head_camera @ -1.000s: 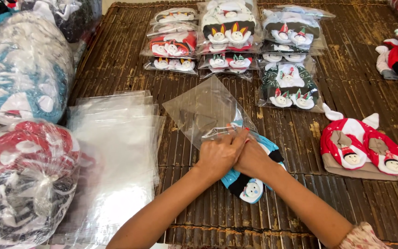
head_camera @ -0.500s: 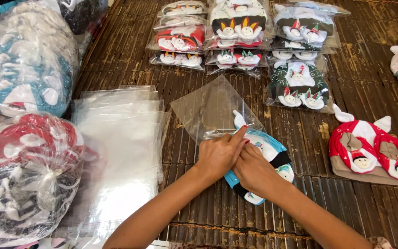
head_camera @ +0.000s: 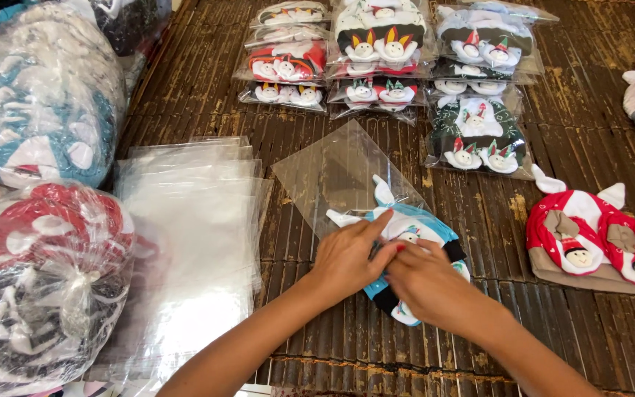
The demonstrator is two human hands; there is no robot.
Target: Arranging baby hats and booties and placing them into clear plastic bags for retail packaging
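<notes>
A pair of small blue knitted socks [head_camera: 413, 224] with white ears and snowman faces lies on the dark slatted mat, its upper end inside a clear plastic bag [head_camera: 336, 173] that stretches up and to the left. My left hand [head_camera: 347, 257] rests on the socks' left side, fingers pressed on the bag's mouth. My right hand [head_camera: 428, 283] covers the lower part of the socks and grips them. Both forearms come in from the bottom edge.
A stack of clear empty bags [head_camera: 189, 220] lies to the left. Big sacks of red [head_camera: 34, 287] and blue [head_camera: 45, 110] socks sit at the far left. Bagged sock pairs [head_camera: 376, 51] line the back. A loose red pair [head_camera: 597, 239] lies at right.
The blue socks have slid further up into the clear bag. Both hands have shifted slightly down and right along with them, and the camera has tilted a little.
</notes>
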